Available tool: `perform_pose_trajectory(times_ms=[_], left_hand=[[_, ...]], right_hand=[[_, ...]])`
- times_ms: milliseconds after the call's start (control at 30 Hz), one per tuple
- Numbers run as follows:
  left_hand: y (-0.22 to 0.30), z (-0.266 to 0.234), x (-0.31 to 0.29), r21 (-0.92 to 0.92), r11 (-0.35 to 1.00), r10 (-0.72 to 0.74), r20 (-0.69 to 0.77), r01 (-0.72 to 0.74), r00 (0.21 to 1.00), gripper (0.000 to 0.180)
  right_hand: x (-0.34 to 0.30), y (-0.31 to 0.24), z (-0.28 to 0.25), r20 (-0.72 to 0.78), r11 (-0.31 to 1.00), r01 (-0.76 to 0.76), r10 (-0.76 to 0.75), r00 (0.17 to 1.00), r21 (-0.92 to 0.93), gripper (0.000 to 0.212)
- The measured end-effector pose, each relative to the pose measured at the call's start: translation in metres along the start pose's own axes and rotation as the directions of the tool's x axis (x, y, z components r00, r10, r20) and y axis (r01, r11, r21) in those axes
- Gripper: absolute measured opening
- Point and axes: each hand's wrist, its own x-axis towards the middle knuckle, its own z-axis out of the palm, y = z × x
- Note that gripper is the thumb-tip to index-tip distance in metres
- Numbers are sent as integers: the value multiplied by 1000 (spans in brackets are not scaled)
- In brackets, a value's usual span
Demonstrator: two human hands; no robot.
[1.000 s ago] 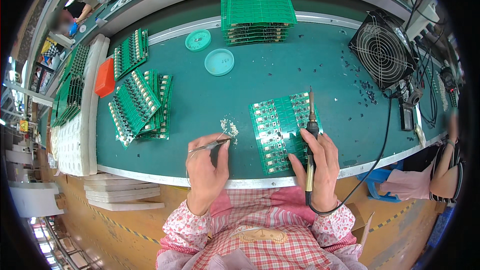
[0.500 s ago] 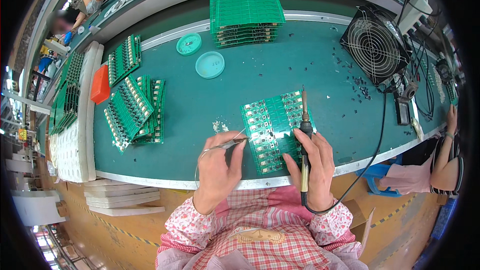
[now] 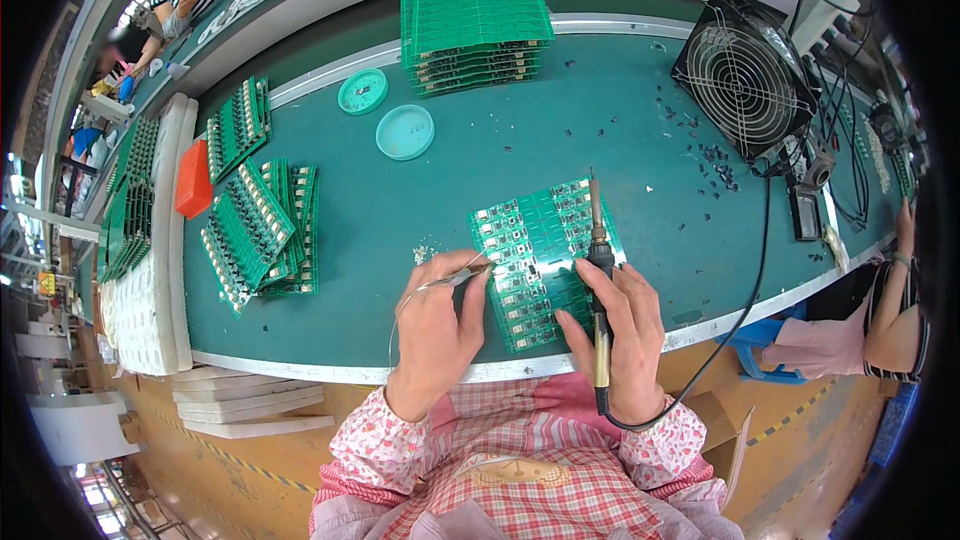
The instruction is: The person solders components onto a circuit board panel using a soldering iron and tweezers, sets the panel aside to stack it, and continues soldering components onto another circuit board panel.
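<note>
A green circuit board (image 3: 541, 225) with rows of small parts lies flat near the table's front edge. My left hand (image 3: 436, 328) is closed on metal tweezers (image 3: 452, 280), whose tips are at the board's left edge. A thin wire (image 3: 392, 338) curves down beside that hand; whether the fingers also grip it I cannot tell. My right hand (image 3: 628, 338) holds a soldering iron (image 3: 600, 258) against its fingers and rests on the board's right side. The iron's tip points away from me, over the board's far right corner.
Stacked green boards (image 3: 476, 10) stand at the back, with more board piles (image 3: 255, 230) at left by a red box (image 3: 193, 180). Two round teal dishes (image 3: 405, 133) sit mid-table. A black fan (image 3: 742, 80), scattered black bits (image 3: 715, 165) and the iron's cable (image 3: 765, 260) are at right.
The whole view has shifted slightly. Both hands keep their tools and stay nearly in the same place relative to the board.
</note>
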Motion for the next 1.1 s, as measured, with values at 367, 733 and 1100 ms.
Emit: perform_pose_trajectory(times_ms=[367,733,1100], left_hand=[[2,0,1,-10,999,-31,12,31,999,7],[1,-1,4,-36,999,5,-3,-5,1000,10],[-1,-1,2,-14,1000,16,3,-16,1000,15]], right_hand=[[-3,1,-2,18,1000,-15,15,1000,23,60],[-2,-5,-10,-70,936,-46,75,995,348,34],[-3,-2,-1,-8,669,-54,89,996,741,17]])
